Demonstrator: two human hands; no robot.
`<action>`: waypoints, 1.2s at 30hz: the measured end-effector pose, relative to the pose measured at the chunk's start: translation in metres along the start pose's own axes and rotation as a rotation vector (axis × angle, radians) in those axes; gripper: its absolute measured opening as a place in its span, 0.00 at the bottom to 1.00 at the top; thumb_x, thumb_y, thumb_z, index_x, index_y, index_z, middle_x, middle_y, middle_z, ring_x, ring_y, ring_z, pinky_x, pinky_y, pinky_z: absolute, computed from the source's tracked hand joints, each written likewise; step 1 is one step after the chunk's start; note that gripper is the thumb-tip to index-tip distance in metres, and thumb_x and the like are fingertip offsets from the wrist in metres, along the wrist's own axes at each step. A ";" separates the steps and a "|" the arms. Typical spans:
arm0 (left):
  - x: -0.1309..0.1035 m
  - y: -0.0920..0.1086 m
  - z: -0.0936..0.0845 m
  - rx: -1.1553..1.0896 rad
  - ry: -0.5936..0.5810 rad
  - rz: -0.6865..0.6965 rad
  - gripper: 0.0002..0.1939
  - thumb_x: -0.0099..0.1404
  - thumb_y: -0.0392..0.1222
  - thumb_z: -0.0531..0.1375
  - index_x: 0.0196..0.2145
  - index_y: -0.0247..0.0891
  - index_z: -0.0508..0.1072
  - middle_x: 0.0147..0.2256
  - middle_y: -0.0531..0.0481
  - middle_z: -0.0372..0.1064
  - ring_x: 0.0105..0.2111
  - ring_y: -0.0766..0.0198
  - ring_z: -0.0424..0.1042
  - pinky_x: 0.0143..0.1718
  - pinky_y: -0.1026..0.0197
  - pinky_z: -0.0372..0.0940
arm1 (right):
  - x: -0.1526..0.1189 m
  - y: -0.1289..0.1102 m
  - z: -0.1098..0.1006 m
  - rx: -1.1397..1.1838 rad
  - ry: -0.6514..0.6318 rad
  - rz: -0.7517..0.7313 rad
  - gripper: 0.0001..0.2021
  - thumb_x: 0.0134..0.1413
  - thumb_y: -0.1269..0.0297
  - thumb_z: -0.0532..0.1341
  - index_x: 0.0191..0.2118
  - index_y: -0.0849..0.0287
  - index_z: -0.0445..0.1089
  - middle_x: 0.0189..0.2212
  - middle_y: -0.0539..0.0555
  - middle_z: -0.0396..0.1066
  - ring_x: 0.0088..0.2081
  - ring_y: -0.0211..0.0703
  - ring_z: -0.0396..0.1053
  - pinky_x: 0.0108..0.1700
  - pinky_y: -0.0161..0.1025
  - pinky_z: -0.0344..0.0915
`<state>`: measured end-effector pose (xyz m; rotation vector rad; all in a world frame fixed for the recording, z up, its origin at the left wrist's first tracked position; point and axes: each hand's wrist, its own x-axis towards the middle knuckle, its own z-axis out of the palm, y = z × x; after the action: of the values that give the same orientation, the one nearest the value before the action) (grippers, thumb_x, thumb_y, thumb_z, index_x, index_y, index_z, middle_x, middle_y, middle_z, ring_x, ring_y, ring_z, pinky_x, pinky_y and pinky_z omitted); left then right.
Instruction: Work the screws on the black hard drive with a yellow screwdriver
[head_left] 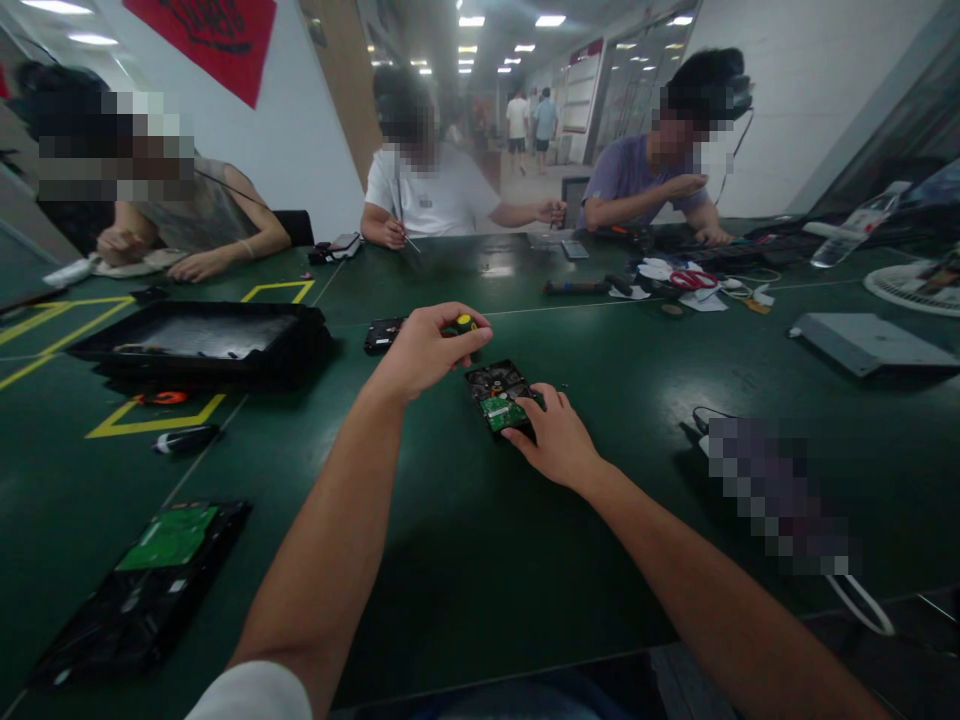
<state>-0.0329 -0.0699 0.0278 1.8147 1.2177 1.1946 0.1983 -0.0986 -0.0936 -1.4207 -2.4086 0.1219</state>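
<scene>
A black hard drive with a green circuit board (501,412) lies on the green table in front of me. My right hand (553,428) holds its right side, thumb at the near edge and fingers over the board. Above the drive's far left corner, my left hand (442,345) is closed on a screwdriver with a yellow and black handle end (466,323). The screwdriver's tip cannot be made out. Just behind my left hand sits a second, smaller drive (381,336), partly covered by it.
Black trays (202,345) are stacked at the left, with another drive (169,540) nearer me. A grey metal box (874,343) lies at the right, and red scissors (692,281) farther back. Three people sit across the green table (450,590).
</scene>
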 end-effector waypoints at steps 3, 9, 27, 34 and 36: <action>0.000 0.001 -0.001 -0.005 -0.002 0.001 0.15 0.63 0.51 0.67 0.40 0.36 0.79 0.29 0.50 0.72 0.23 0.69 0.68 0.23 0.66 0.62 | 0.002 -0.004 -0.001 -0.039 -0.003 0.003 0.27 0.67 0.44 0.55 0.63 0.55 0.67 0.61 0.65 0.59 0.56 0.62 0.65 0.52 0.56 0.69; -0.001 0.002 -0.001 0.040 -0.004 0.007 0.13 0.63 0.50 0.67 0.39 0.37 0.79 0.29 0.51 0.72 0.23 0.69 0.69 0.24 0.66 0.64 | 0.008 -0.008 0.007 -0.053 0.043 0.034 0.28 0.66 0.39 0.55 0.60 0.53 0.70 0.58 0.66 0.60 0.51 0.62 0.68 0.45 0.55 0.71; 0.000 0.002 -0.003 0.042 -0.038 -0.009 0.14 0.63 0.49 0.67 0.40 0.36 0.79 0.30 0.50 0.72 0.24 0.69 0.69 0.24 0.65 0.64 | 0.014 0.024 0.002 0.402 0.326 0.061 0.14 0.70 0.59 0.53 0.51 0.56 0.73 0.48 0.60 0.73 0.49 0.52 0.71 0.51 0.50 0.69; 0.000 0.001 -0.002 0.056 -0.060 -0.005 0.13 0.63 0.49 0.67 0.40 0.37 0.79 0.31 0.50 0.73 0.24 0.69 0.70 0.24 0.65 0.64 | 0.017 0.030 0.005 0.450 0.288 0.076 0.12 0.70 0.59 0.55 0.47 0.55 0.74 0.44 0.57 0.76 0.45 0.49 0.74 0.49 0.48 0.70; 0.000 0.000 -0.002 0.064 -0.078 -0.016 0.13 0.63 0.49 0.67 0.40 0.37 0.79 0.30 0.50 0.73 0.23 0.69 0.70 0.24 0.65 0.64 | 0.016 0.025 0.003 0.401 0.254 -0.028 0.11 0.70 0.59 0.56 0.47 0.54 0.75 0.47 0.57 0.75 0.48 0.50 0.72 0.51 0.50 0.68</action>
<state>-0.0348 -0.0700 0.0286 1.8770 1.2369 1.0768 0.2113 -0.0723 -0.0982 -1.1426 -2.0525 0.3715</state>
